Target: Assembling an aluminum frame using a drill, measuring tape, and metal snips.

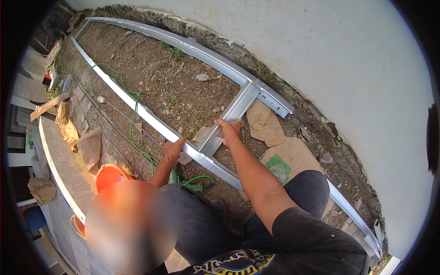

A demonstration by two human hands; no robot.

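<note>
A ladder-like frame of shiny metal channels lies on the dirt. My left hand [173, 150] is closed round the near long rail [142, 112], just left of where a short crosspiece [239, 101] meets it. Farther right, my right hand [229, 129] grips that crosspiece near its lower end, fingers wrapped over its edge. At its upper end the crosspiece meets the far long rail [192, 48], close to the rail's right end. Below my left hand, partly hidden by my leg, lies a green power tool [196, 187]; a green cord [137, 110] crosses the near rail.
A pale wall [339, 59] curves along the far and right sides. Brown paper [265, 124] and a green sheet [277, 168] lie by my knee. Another metal channel [350, 208] is at right. An orange container [110, 176] stands at left near a concrete ledge [62, 158]; a blur covers the lower left.
</note>
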